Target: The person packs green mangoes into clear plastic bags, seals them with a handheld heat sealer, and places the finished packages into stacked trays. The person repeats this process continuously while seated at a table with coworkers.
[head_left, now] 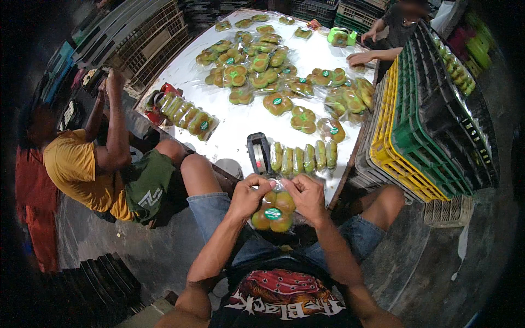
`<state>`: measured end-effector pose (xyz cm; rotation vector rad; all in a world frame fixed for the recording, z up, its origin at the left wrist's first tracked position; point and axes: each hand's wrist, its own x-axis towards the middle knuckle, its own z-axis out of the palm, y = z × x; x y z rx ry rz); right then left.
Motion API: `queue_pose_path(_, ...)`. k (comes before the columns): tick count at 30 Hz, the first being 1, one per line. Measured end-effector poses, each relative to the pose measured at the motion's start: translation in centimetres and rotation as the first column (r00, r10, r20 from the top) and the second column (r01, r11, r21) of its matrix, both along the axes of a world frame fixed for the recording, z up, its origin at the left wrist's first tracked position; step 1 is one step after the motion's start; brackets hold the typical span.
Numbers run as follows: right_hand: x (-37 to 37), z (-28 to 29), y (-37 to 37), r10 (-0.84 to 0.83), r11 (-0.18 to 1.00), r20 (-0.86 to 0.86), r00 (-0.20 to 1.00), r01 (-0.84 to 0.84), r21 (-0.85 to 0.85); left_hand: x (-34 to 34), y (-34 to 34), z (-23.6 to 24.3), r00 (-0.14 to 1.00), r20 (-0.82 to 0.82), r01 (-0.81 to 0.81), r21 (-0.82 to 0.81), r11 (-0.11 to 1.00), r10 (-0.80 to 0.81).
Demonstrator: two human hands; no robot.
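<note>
A clear plastic bag of round green-orange fruit (283,223) hangs over my lap, a green oval sticker on its front. Its gathered top is pinched between the thumb and fingers of my left hand (249,195) and my right hand (309,198), which are close together. Just beyond them, on the white table (229,142), a black tape dispenser (258,154) stands at the near edge. To its right, a row of bagged fruit (303,157) lies side by side.
Many bagged fruits (262,63) pile mid-table. Another row (188,116) lies by a red dispenser (156,109); a green dispenser (342,37) stands far off. Stacked crates (407,120) rise at right. A person in yellow (82,164) sits left; another's hand (361,58) reaches in far right.
</note>
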<state>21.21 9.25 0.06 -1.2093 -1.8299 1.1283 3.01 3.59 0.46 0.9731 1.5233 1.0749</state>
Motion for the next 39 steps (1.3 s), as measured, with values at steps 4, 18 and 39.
queue_pose_path(4,-0.9,-2.5,-1.8,-0.012,0.993,-0.147,0.989,-0.006,-0.121,-0.3,0.2,-0.7,0.939,-0.094,-0.304,0.217,0.928,0.330)
queue_pose_path(18,-3.3,-4.1,-4.4,0.043,0.880,-0.585,0.810,-0.308,-0.361,2.0,-2.2,-0.1,0.842,-0.214,-0.327,0.527,0.784,0.495)
queue_pose_path(39,-3.9,-8.7,0.4,0.160,0.977,-0.121,0.980,-0.174,-0.122,-2.2,-2.4,-0.9,0.596,0.719,-0.371,-0.148,0.917,0.357)
